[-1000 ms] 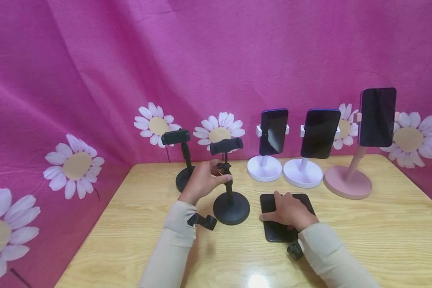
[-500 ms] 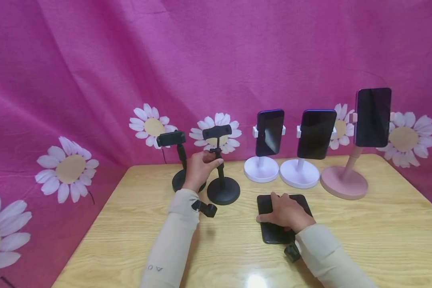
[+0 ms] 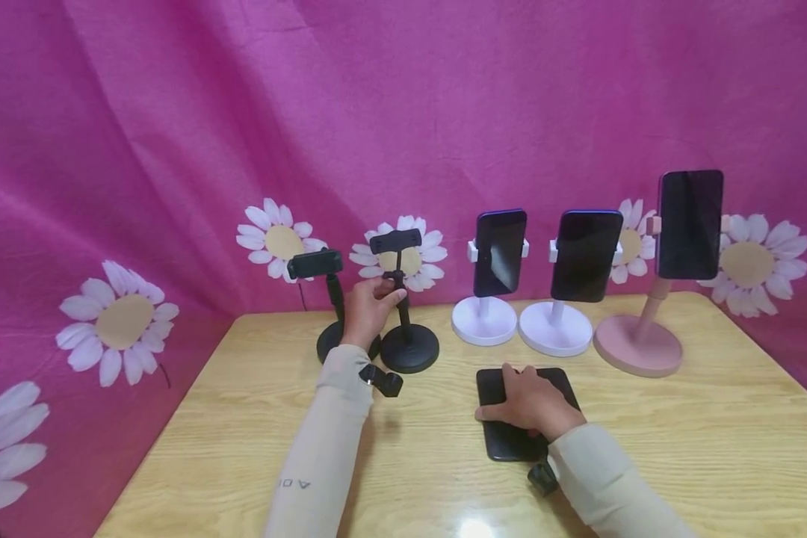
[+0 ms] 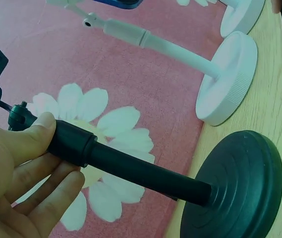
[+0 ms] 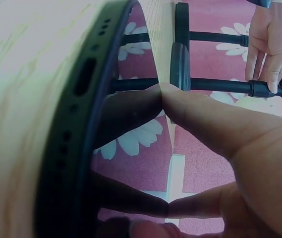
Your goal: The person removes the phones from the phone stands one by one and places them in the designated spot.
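Hands, head view: pinching the right-hand black stand (image 3: 410, 348) by its upper post with left hand (image 3: 366, 310); resting right hand (image 3: 533, 400), with relaxed fingers, on black phone (image 3: 501, 444) lying on wooden table (image 3: 444, 471). Left wrist: gripping black collar (image 4: 71, 143) between thumb and fingers. Right wrist: touching phone screen (image 5: 131, 168) with fingertips (image 5: 180, 104).

1. Far and left sides are covered by creased magenta cloth (image 3: 403, 112), printed with white daisies (image 3: 124, 321).
2. Near side is occupied by a pale wood-grained tabletop (image 3: 242, 448).
3. Bright glare (image 3: 475, 528) is noted nearest.
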{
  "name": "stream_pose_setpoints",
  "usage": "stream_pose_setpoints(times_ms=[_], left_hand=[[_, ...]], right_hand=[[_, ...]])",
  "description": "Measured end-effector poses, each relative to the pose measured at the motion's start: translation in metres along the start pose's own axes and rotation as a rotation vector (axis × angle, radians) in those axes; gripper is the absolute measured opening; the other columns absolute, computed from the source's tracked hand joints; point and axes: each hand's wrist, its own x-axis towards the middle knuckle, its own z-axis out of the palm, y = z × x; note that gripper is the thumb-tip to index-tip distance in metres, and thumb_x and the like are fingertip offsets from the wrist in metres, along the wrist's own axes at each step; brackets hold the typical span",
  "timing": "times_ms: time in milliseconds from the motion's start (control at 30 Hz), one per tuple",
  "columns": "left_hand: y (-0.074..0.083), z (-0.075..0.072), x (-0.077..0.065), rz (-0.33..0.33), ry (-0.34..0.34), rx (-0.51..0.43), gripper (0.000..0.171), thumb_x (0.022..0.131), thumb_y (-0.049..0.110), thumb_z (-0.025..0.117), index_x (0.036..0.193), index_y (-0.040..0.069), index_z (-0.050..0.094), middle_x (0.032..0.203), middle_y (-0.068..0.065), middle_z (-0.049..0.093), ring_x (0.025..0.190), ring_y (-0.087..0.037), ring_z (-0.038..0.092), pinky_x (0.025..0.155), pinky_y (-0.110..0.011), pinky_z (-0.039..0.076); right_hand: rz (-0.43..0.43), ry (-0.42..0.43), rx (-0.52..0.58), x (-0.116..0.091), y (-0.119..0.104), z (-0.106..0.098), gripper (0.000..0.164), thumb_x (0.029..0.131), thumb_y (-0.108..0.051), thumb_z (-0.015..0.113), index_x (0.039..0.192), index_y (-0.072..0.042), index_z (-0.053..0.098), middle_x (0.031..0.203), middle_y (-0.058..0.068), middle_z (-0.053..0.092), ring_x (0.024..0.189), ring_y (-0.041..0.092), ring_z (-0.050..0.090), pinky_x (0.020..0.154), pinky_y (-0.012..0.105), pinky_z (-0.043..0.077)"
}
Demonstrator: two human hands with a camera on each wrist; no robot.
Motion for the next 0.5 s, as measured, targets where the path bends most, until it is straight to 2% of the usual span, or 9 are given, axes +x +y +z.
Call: stream_pose_setpoints(times_ms=[133,267,367,500], left_hand=[[0.0006,-0.0003,0.0020,-0.005,0.008,0.035,0.025,0.083,0.018,0.077,0.101,0.002,0.073,0.096,-0.011,0.073,0.094,-0.023,0.070,0.090,-0.036,0.050],[-0.0005,-0.0028,0.0027,-0.008,0.002,0.065,0.027,0.084,0.021,0.076,0.103,0.003,0.073,0.097,-0.011,0.073,0.097,-0.023,0.068,0.091,-0.036,0.049],[-0.0011,-0.0026,0.0031,-0.010,0.000,0.067,0.027,0.084,0.021,0.076,0.103,0.003,0.072,0.097,-0.011,0.073,0.097,-0.024,0.068,0.090,-0.037,0.049],[-0.0004,0.0009,0.0024,-0.021,0.008,0.045,0.026,0.084,0.020,0.076,0.103,0.003,0.072,0.099,-0.011,0.073,0.096,-0.024,0.069,0.087,-0.037,0.052]], right_hand=[[0.001,0.004,0.026,-0.0012,0.0005,0.0016,0.105,0.073,-0.061,0.074,0.145,0.002,0.032,0.127,0.034,0.042,0.080,0.031,0.057,0.054,0.033,0.049],[-0.001,0.016,0.035,-0.0024,-0.0001,0.0037,0.103,0.073,-0.059,0.075,0.145,0.002,0.033,0.126,0.033,0.043,0.072,0.027,0.057,0.050,0.032,0.049],[-0.015,0.036,0.033,-0.0033,0.0003,0.0037,0.103,0.073,-0.060,0.075,0.144,0.002,0.034,0.126,0.033,0.043,0.076,0.029,0.057,0.051,0.033,0.048],[-0.030,0.065,0.005,-0.0035,0.0013,0.0029,0.103,0.072,-0.062,0.074,0.143,0.003,0.036,0.124,0.033,0.045,0.085,0.033,0.056,0.060,0.039,0.050]])
